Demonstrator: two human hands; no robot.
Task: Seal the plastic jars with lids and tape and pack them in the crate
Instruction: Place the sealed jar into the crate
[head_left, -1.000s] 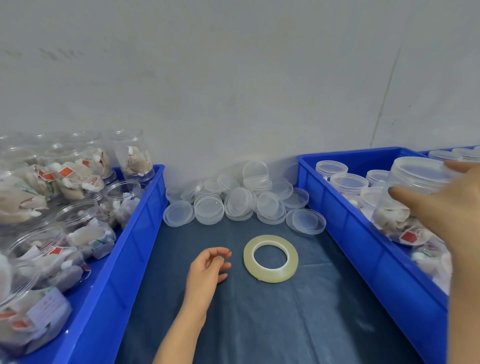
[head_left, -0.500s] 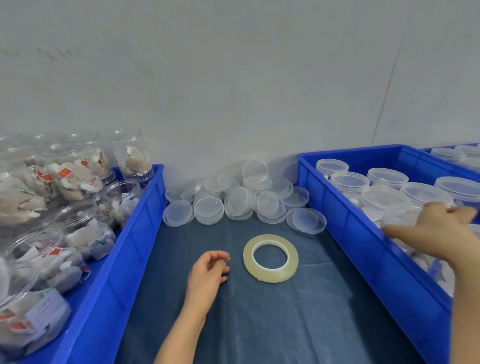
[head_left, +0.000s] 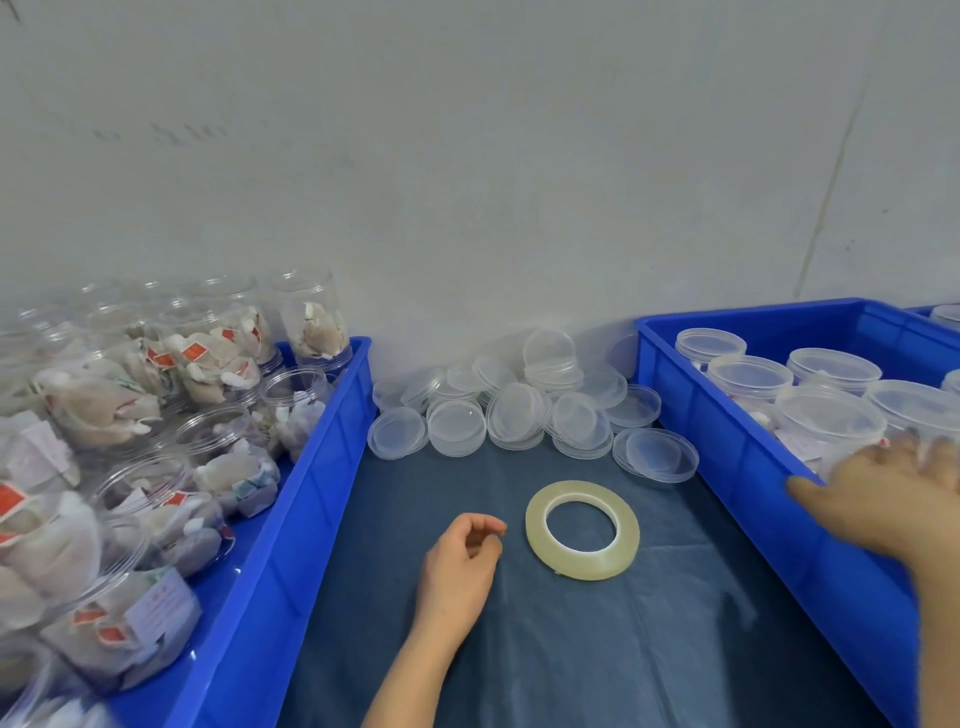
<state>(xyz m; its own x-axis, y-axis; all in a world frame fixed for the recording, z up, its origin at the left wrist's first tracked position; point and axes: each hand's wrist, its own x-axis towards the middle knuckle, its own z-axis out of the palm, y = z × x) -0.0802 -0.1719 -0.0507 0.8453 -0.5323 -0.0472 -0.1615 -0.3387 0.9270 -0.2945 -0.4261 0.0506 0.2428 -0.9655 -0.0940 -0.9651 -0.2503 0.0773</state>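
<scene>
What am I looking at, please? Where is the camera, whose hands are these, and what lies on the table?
There is no machine: one person wears a camera on the head, looking down at their own hands. The left hand rests on the dark blue cloth, fingers loosely curled, apparently holding nothing, beside a roll of clear tape. Behind lies a pile of clear lids. The left blue crate holds open filled jars; the right blue crate holds lidded jars. The right hand, blurred, fingers spread, is over that crate's edge.
</scene>
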